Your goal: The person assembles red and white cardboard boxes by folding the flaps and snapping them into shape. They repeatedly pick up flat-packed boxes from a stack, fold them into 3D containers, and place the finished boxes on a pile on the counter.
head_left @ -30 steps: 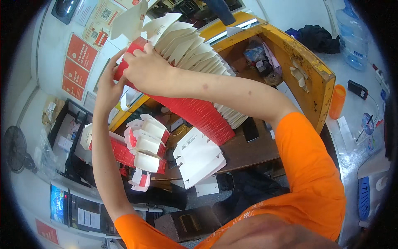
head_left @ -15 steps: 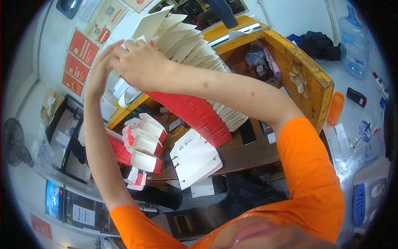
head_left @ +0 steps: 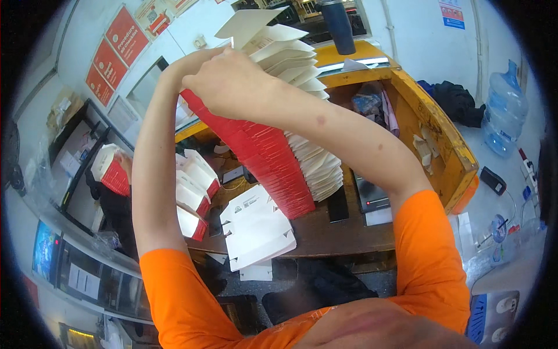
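A tall stack of nested red-and-white paper food boxes (head_left: pixel 264 166) leans upward from the brown table, its red sides to the left and white flaps to the right. Both arms reach round to its top. My right hand (head_left: pixel 226 84) has its fingers curled closed over the upper red edge, gripping a box there. Behind it, my left hand (head_left: pixel 203 59) touches the same upper part; its fingers are mostly hidden. Flat white box blanks (head_left: pixel 256 227) lie at the stack's foot. Several opened boxes (head_left: pixel 195 180) stand left of them, partly behind my left forearm.
At far left, what looks like another person's hand (head_left: pixel 125 166) holds a red-and-white box (head_left: pixel 110 168). A yellow wooden cabinet (head_left: pixel 433 110) stands right, with a dark tumbler (head_left: pixel 337 29) on top. A dark phone (head_left: pixel 338 206) lies by the stack; a water bottle (head_left: pixel 505 110) stands far right.
The view has shifted. My hands stay at the stack's top, the right now more curled and covering the left. The red-and-white box at far left has come into sight beside another person's hand.
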The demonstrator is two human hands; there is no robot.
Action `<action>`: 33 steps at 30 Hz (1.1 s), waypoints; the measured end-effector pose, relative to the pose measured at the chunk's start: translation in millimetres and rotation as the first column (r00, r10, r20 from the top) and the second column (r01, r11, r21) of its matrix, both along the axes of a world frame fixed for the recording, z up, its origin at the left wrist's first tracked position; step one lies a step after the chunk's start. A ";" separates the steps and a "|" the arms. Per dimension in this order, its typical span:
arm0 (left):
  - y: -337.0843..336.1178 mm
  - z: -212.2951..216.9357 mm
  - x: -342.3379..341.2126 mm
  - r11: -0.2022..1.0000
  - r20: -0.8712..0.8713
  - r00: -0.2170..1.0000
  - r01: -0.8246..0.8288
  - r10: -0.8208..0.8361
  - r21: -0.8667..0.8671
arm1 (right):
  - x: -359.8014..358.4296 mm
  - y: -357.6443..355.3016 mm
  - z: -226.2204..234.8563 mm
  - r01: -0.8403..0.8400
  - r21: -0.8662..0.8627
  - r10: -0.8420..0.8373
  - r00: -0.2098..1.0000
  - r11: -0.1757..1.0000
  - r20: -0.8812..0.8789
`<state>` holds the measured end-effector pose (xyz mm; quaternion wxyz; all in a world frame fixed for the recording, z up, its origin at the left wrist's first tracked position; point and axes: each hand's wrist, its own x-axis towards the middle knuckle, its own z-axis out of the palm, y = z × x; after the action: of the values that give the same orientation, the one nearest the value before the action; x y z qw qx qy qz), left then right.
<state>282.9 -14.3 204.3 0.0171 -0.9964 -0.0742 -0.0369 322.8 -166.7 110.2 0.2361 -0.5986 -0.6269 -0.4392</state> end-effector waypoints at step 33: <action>110.1 -498.6 -227.5 0.879 -0.200 0.977 -0.036 -0.068 -0.475 | -155.5 -74.6 -407.3 -0.676 -0.017 0.254 0.301 0.737 -0.919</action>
<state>55.4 95.8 -294.3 -0.2204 -0.9688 -0.0707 0.0882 167.4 -241.2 -297.1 0.5116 -0.5525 -0.6375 0.1630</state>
